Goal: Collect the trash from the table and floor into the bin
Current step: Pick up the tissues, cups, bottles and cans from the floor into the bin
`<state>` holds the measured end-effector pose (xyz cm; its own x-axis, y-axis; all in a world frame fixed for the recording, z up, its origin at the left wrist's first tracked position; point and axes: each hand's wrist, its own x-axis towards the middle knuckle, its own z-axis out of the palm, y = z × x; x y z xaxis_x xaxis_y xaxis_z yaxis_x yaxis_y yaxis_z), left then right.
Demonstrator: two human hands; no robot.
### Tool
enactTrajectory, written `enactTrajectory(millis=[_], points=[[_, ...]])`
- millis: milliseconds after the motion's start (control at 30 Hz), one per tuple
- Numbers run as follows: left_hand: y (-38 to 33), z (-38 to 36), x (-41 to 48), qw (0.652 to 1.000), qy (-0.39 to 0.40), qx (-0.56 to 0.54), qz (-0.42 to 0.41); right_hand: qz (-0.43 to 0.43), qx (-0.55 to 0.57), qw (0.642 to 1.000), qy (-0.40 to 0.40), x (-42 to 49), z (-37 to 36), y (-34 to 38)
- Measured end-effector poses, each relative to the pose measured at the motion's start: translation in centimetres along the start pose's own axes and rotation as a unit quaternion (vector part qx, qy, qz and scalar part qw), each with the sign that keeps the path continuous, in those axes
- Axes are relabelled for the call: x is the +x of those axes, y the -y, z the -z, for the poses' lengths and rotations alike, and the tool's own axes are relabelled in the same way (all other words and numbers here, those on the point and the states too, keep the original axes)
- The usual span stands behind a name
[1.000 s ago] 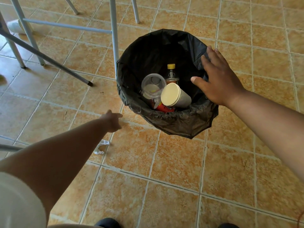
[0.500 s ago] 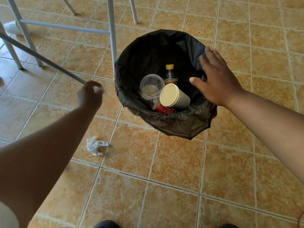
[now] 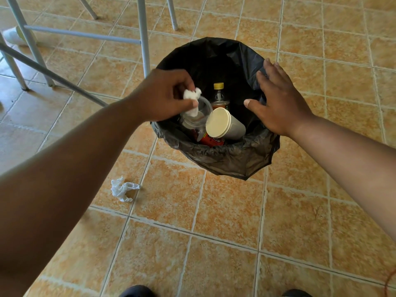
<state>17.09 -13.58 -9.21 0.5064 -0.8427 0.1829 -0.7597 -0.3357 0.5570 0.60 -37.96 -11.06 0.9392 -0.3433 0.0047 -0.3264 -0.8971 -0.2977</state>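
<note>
Pinching crumpled tissue [image 3: 191, 99], left hand [image 3: 162, 95] over bin [image 3: 225, 159].

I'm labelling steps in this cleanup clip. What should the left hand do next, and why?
Probably open the fingers and drop the tissue. The left hand pinches a crumpled white tissue already over the bin opening, above the clear cup, while the right hand rests at the liner's rim. A plastic scrap lies on the floor for afterwards.
</note>
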Motion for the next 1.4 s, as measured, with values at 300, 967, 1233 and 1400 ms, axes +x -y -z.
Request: enactTrajectory(millis=[300,967,1233,1400], points=[[0.2,0.3,-0.7,0.998,-0.029,0.044,-0.041,-0.002,-0.002,1.000,0.001,-0.1,0.2,0.2],[12.1,-9.0,-16.2,0.761,0.383,0.263,0.454,-0.011,-0.009,1.000,0.017,-0.2,0.3,0.3],[11.5,-11.1,-18.7,0.755,0.444,0.268,0.402,-0.008,-0.009,1.000,0.017,-0.1,0.2,0.3],[12.4,-10.0,-16.8,0.799,0.399,0.283,0.350,-0.010,0.000,1.000,0.006,0.0,0.3,0.3]])
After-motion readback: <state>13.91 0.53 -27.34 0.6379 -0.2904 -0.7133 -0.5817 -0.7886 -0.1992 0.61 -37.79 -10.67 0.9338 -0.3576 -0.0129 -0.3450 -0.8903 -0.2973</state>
